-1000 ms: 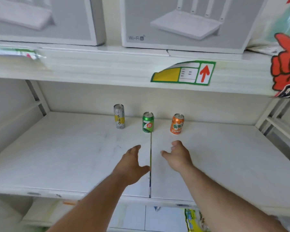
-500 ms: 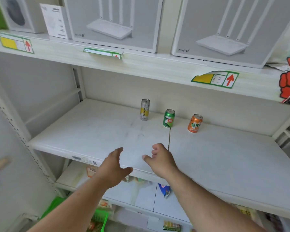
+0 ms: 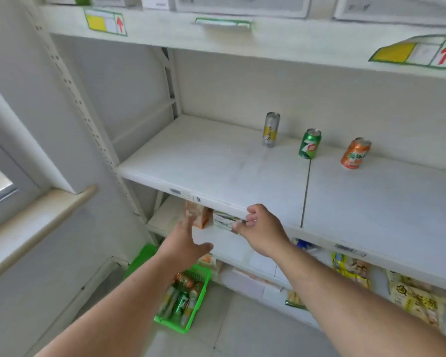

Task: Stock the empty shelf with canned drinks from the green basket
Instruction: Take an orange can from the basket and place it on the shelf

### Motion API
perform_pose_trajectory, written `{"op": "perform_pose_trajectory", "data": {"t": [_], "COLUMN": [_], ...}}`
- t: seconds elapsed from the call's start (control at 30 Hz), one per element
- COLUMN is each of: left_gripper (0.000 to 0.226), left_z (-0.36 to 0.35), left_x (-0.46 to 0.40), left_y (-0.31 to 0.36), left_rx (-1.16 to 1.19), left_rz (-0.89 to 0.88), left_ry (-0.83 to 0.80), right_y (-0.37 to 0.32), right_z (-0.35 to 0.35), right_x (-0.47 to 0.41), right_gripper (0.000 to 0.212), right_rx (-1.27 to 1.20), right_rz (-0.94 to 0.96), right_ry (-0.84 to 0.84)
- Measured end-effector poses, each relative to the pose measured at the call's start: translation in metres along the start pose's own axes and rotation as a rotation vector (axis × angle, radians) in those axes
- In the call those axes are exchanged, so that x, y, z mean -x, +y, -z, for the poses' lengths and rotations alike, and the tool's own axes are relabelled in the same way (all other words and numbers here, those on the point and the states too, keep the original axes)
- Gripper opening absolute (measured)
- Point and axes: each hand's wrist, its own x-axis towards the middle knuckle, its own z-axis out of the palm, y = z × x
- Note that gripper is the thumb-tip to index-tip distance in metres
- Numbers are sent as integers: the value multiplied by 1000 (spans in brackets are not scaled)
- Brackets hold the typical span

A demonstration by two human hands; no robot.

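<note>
**Hands off the shelf, heading for the basket**

I read three cans standing upright in a row toward the back of the shelf (image 3: pixel 216 166), right of centre in the frame: the slim silver-and-yellow can (image 3: pixel 271 129), the green can (image 3: pixel 309 144) and the orange can (image 3: pixel 355 153), each apart from its neighbour. Set deep like that, I judge they leave the front free for more rows. The green basket (image 3: pixel 188 302) sits on the floor at lower centre, with more cans lying in it, just below my left forearm.

My left hand (image 3: pixel 184 244) is spread wide and holds nothing, out in front of the lower shelf. My right hand (image 3: pixel 262 230) is loosely curled, empty, at the shelf's front edge; whether it touches the edge I cannot tell.

Against half a second ago, the view has swung down and left, so the basket now shows plainly, and both hands have dropped from above the shelf board to its lip. The cans have not shifted.
</note>
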Motion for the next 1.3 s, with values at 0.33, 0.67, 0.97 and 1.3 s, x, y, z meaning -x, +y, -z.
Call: {"op": "perform_pose_trajectory", "data": {"t": [0.33,0.67,0.97,1.3], "left_gripper": [91,97,101,99], "left_z": [49,48,11,-98], "left_x": [5,-16,-61,-161], "left_y": [-206,-332,-346,-399], "left_rx": [60,-1,-40,63], "left_rz": [248,324,359,362], "left_ry": [-34,-227,-348,-458], "right_y": [-11,-14,41,134], "right_z": [-154,-296,-322,-430], "right_x": [18,10,-41,-129], "right_gripper": [65,70,73,51], "right_rx": [84,120,125,97], "right_rz": [-165,-382,-525,-683], "right_ry": [-134,-269,-303,-308]}}
